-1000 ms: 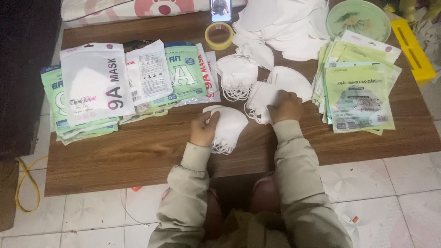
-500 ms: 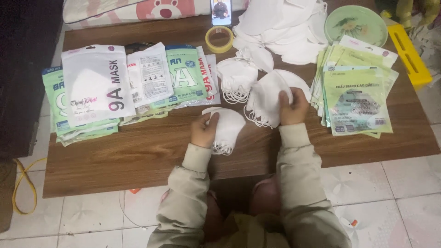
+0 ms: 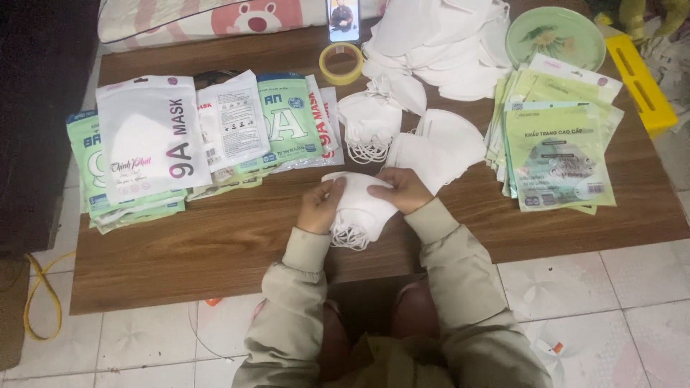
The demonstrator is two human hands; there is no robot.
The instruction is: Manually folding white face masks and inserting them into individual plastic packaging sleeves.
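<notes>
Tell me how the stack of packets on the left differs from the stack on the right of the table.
The left packets are topped by a plain white pouch and are fanned widely across the table; the right packets show a pale green face with a picture and sit in a tighter pile. The left spread covers more table than the right one. Both are flat, sealed pouches, and neither hand touches either.

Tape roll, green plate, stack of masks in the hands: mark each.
Tape roll (image 3: 341,63), head view, on its yellow rim.
Green plate (image 3: 555,37), head view, on its face.
Stack of masks (image 3: 359,205), head view, on the top mask.
</notes>
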